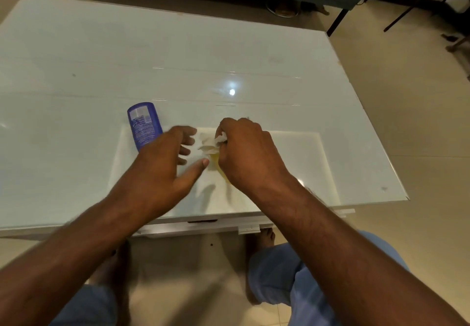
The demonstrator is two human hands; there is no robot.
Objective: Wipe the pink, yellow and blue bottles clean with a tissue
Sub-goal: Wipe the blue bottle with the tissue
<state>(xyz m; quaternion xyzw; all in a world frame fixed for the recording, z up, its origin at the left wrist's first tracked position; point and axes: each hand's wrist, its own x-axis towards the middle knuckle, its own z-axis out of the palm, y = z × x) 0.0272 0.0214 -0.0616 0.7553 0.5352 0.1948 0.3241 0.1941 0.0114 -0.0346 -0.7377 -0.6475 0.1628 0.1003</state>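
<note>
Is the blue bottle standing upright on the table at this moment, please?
No, the blue bottle lies on its side on the white table, partly behind the left hand.

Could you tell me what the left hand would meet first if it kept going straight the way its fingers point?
Most likely the crumpled tissue gripped in the right hand, just ahead of the left hand and its open fingers. The yellow bottle lies close beneath; depth there is unclear.
</note>
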